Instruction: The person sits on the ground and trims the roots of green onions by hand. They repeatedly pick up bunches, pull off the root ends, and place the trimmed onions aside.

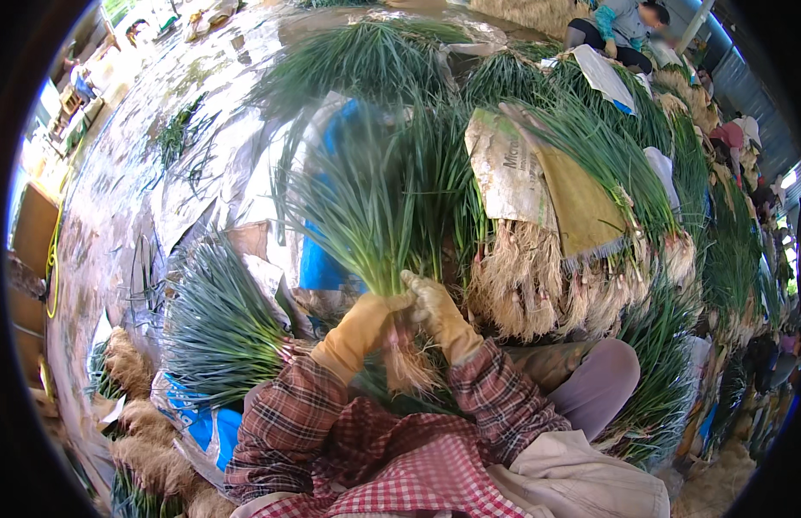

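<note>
A bunch of green onions (374, 226) stands upright before me, leaves fanned out above and pale hair-like roots (407, 362) hanging below. My left hand (366, 324), in a yellow rubber glove, is closed around its stems. On the other side of the stems, my right hand (442, 314) wears a similar glove, its fingers curled against the bunch; which stems those fingers grip is partly hidden. A larger pile of green onions (228, 330) lies beside my left forearm, root ends towards me.
Rooted green onions (517, 285) lie to the right, partly under a printed sack (507, 165) and a tan cloth (581, 201). More leaves (368, 61) are heaped ahead. Root bundles (148, 434) lie at lower left. A person (617, 32) sits at upper right. A yellow hose (53, 259) runs along the left.
</note>
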`<move>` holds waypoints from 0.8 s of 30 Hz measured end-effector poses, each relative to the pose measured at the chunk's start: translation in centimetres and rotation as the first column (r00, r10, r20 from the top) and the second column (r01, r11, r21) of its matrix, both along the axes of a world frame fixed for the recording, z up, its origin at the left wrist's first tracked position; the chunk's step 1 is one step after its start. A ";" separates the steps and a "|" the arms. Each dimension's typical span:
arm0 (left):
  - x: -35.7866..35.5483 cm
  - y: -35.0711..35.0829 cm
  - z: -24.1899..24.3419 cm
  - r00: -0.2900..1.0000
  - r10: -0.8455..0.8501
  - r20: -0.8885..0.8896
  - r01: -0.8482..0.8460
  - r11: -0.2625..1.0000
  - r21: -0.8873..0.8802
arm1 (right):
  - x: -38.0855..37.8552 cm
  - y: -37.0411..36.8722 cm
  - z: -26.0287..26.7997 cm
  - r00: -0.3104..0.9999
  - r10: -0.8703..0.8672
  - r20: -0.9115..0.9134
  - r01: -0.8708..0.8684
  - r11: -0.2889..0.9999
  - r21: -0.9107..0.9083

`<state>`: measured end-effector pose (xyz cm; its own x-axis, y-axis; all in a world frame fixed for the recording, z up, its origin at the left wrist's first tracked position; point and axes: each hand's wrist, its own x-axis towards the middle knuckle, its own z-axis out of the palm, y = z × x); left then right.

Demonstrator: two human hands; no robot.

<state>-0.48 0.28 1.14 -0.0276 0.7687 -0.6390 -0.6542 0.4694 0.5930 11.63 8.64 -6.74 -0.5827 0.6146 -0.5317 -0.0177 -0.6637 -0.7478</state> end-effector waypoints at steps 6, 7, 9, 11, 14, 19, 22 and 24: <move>-2.1 -0.8 3.1 0.945 -0.036 -0.325 0.043 0.999 0.016 | 3.4 -4.5 -2.3 0.500 -0.046 0.865 -0.779 0.413 0.472; -2.9 -0.8 4.0 0.946 0.014 -0.325 0.002 0.999 0.050 | 4.6 -5.5 -2.4 0.198 0.038 0.979 -0.926 0.334 0.175; -4.5 -1.4 5.8 0.956 0.055 -0.288 0.009 0.976 0.218 | 6.8 -6.6 -2.7 -0.236 0.466 0.853 -0.971 -0.094 -0.218; -4.8 -1.5 6.3 0.969 0.137 -0.207 -0.063 0.943 0.328 | 7.7 -6.2 -3.3 -0.204 0.720 0.663 -0.960 -0.016 -0.278; -4.2 -1.1 5.6 0.962 0.171 -0.215 -0.087 0.932 0.353 | 6.6 -2.8 -4.3 0.385 0.014 0.923 -0.878 0.313 0.362; -3.6 0.2 3.5 0.989 0.026 -0.146 0.016 0.961 0.276 | 4.9 2.5 -2.0 0.538 -0.010 0.843 -0.733 0.488 0.474; -3.2 0.3 3.0 0.997 -0.064 0.031 0.056 0.977 0.204 | 6.1 1.3 2.1 0.742 0.001 0.670 -0.450 0.741 0.498; -2.4 0.3 2.8 0.988 -0.147 0.055 0.136 0.976 0.168 | 6.9 -0.8 4.5 0.851 0.105 0.515 -0.397 0.771 0.499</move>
<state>-2.86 0.55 3.93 0.1272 0.8560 -0.5010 -0.6286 0.4603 0.6269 18.52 7.80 -2.20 -0.5569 0.7465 -0.3642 0.5057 -0.0432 -0.8617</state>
